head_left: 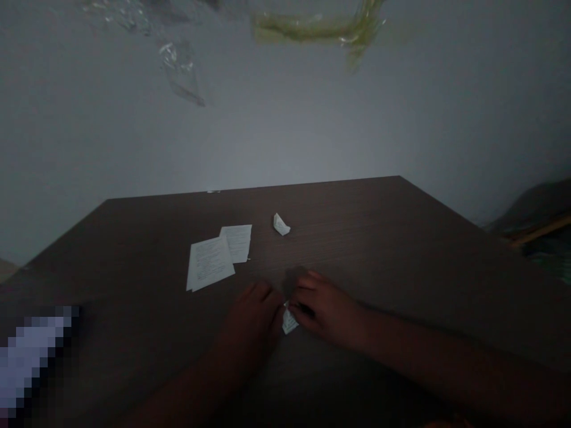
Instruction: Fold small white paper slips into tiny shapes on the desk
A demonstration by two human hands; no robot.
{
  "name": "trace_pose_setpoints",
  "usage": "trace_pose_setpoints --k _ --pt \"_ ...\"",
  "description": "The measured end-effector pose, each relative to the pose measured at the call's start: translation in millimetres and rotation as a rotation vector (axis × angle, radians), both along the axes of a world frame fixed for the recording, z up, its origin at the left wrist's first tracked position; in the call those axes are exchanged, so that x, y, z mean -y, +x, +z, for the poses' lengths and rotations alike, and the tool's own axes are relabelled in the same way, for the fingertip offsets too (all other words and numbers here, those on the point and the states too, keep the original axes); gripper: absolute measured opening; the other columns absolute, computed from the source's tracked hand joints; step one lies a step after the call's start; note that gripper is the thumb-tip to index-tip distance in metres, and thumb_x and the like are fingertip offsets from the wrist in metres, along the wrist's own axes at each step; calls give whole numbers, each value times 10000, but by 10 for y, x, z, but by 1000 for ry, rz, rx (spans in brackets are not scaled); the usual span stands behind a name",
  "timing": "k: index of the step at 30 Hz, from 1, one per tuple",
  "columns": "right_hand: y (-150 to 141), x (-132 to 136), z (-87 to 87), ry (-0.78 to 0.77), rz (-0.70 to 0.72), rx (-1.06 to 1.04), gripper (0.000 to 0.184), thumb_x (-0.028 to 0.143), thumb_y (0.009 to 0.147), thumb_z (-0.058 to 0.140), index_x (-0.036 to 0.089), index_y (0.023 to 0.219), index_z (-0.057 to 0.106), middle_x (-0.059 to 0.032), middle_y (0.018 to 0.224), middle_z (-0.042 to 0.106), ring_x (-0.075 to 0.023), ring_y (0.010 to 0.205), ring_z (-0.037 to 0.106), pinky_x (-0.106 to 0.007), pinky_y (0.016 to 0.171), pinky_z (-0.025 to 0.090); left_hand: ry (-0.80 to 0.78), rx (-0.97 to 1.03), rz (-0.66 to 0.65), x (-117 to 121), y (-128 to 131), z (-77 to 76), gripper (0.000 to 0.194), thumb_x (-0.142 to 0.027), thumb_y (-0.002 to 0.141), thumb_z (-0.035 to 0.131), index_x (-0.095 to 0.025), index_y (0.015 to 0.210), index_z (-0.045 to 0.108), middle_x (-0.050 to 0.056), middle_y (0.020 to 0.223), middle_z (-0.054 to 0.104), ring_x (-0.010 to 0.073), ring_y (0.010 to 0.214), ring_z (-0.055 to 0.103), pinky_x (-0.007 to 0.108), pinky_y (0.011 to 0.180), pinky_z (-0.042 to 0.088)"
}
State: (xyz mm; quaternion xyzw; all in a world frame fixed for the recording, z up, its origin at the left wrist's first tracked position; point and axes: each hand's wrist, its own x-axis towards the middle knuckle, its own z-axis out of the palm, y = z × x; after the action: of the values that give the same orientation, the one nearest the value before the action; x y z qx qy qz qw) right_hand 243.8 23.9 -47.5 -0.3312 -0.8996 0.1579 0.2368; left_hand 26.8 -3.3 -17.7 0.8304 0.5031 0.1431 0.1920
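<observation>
Since the paper (289, 323) is small, I pinch it with my right hand (325, 304), probably for control, though I cannot tell whether my left hand (255, 310), at its other edge, grips too.

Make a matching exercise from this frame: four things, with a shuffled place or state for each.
Things:
1. Sheets
2. Far paper
3. Near paper
4. Yellowish strip

Places or states:
A. Between the left hand and right hand
B. High on the wall
C. Overlapping, with print showing
D. Alone on the table, beyond both hands

Pairs: 1-C, 2-D, 3-A, 4-B
</observation>
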Motion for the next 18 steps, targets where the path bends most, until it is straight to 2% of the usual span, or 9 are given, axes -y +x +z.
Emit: trace_pose_setpoints --k 6,10,13,18 --pt "-33 6 47 -47 -40 42 108 182 996 757 195 893 726 -56 919 690 -231 899 610 -397 878 521 85 -166 -91 18 -79 -54 184 -142 1019 602 -221 980 763 90 1061 737 338 1062 651 476 963 497" --pt "-42 34 132 -86 -70 107 124 264 997 797 173 923 754 -74 954 710 -251 950 636 -445 966 534 160 -210 -116 37 -125 -109 158 -119 973 684 -220 1045 782 81 1113 746 340 1111 663 488 980 500" --pt "-55 64 182 -108 -90 157 168 315 1001 810 149 995 780 -102 1004 729 -282 1009 658 -469 988 539 144 -240 -141 47 -134 -43 190 -108 966 679 -219 1084 777 73 1147 744 337 1125 667 503 987 504" --pt "-100 125 227 -96 -130 240 262 390 997 813 133 1039 781 -143 1071 745 -342 1086 672 -501 962 555 23 -272 -153 68 -122 154 204 -143 951 696 -219 1115 792 78 1156 740 352 1143 662 544 1010 503"
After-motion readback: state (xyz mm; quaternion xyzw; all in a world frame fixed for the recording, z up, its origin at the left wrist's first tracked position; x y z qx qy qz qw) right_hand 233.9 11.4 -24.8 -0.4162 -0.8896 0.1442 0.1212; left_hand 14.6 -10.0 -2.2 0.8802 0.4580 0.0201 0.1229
